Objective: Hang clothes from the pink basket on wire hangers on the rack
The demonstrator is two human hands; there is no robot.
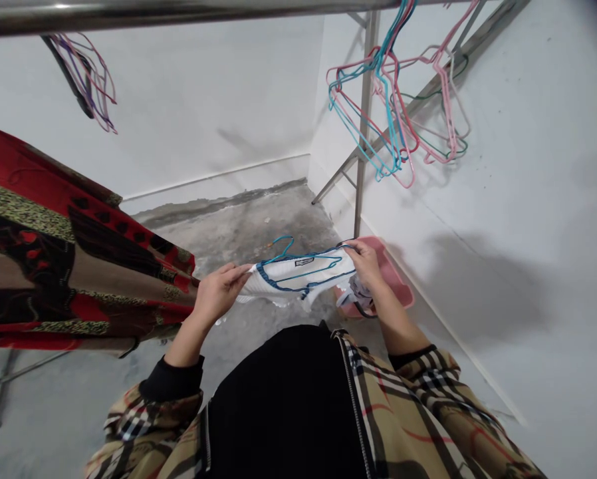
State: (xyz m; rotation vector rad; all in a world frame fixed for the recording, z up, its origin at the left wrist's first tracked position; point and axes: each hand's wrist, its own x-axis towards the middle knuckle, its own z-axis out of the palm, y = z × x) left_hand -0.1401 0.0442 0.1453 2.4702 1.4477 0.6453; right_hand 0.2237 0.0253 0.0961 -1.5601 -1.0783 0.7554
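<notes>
I hold a white garment with blue trim (298, 276) stretched between both hands at waist height. A blue wire hanger (286, 247) sits inside its neck opening, with the hook poking up. My left hand (219, 291) pinches the garment's left shoulder. My right hand (365, 263) grips the right shoulder together with the hanger's end. Both hands are closed on the cloth.
A pink basin (393, 283) with laundry lies on the concrete floor under my right hand. Several pink and teal hangers (393, 113) hang from a metal rail (129, 13) overhead, more purple hangers (86, 76) at left. A red patterned garment (64, 246) hangs at left. White walls close the corner.
</notes>
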